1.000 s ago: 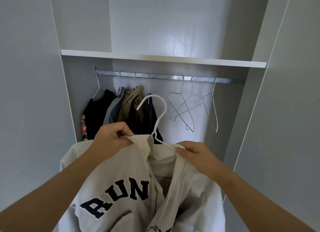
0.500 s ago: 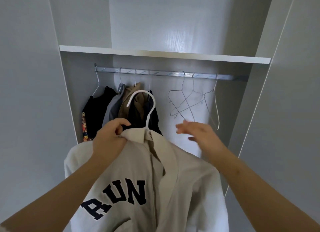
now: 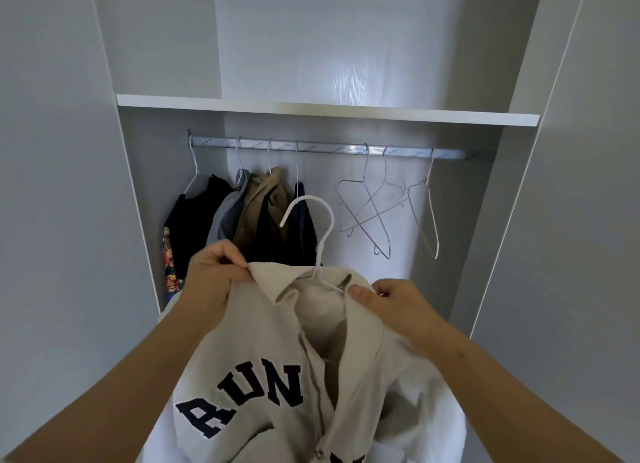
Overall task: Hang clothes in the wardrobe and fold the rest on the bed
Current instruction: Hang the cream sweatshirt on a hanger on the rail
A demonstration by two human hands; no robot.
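Both bare arms extended, hands raised.
Left hand pinches collar of cream cotton jacket; right hand pinches opposite collar edge, thumb uppermost.

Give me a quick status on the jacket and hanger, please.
Left hand and right hand pinch the jacket collar. Hanger inside, hook off the rail. Nothing blocking.

Inside the wardrobe, a shelf spans the opening with the rail just below it. Four hung garments crowd the rail's left part, and three wire hangers hang apart from them on its right part, the two leftward ones crossing. In front of these, nearer the viewer, a jacket sits on a hanger whose hook rises before the rightmost hung garment; the left hand pinches the collar's left side and the right hand its right side.
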